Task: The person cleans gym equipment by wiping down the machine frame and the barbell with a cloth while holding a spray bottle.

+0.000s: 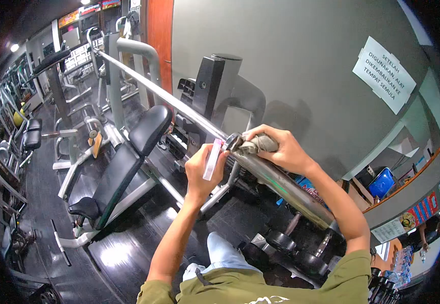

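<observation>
A steel barbell (179,107) rests across a bench rack, its thick sleeve (280,187) pointing toward the lower right. Wrapped around a slim translucent tube with a pinkish end (212,161), my left hand (199,175) is closed just beside the bar's collar (233,142). My right hand (287,151) is closed on a crumpled grey cloth (260,144), which presses against the sleeve right by the collar. Part of the cloth is hidden under my fingers.
A black padded bench (121,169) stands left below the bar. Dumbbells (280,240) sit on a rack beneath the sleeve. A grey wall with a paper sign (384,74) rises behind, and a curved counter (407,187) stands at right. More gym machines line the left.
</observation>
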Available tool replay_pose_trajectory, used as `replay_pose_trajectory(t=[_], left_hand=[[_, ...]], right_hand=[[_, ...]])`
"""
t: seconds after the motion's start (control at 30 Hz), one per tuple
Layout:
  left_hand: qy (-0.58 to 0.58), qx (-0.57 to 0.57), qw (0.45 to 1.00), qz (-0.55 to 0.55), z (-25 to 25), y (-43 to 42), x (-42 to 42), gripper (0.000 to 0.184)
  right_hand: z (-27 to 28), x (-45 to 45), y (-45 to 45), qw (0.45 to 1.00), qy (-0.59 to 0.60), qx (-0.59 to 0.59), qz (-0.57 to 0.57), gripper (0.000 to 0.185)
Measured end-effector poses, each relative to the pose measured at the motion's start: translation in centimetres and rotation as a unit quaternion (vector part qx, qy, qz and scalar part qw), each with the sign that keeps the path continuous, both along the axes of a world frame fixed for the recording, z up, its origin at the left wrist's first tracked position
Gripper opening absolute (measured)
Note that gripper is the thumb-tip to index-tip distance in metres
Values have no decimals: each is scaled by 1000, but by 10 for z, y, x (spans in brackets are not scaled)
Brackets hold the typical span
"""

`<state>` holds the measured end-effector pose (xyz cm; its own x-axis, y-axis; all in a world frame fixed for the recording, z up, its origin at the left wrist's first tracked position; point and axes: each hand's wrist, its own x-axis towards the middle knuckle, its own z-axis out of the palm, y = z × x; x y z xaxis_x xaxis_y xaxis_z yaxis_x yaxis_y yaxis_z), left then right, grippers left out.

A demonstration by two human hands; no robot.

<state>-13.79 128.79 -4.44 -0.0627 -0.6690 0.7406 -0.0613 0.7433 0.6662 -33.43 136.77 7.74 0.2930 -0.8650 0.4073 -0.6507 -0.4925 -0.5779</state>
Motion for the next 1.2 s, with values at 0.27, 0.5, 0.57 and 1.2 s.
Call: replay_pose_trajectory(t=[0.27, 0.5, 0.57, 1.2], left_hand=[[54, -5, 998, 35, -20, 2, -16, 22], [90, 3, 994, 65, -27, 12, -26, 20], [105, -1, 992, 71, -24, 13, -28, 19], [26, 43, 996, 77, -7, 19, -10, 23]], right_hand=[[18, -28, 40, 992, 34, 116, -40, 32], [21, -34, 2, 993, 75, 46, 77, 30], [3, -19, -11, 998, 19, 58, 11, 29], [-11, -18, -7, 997, -46, -22, 60, 31]])
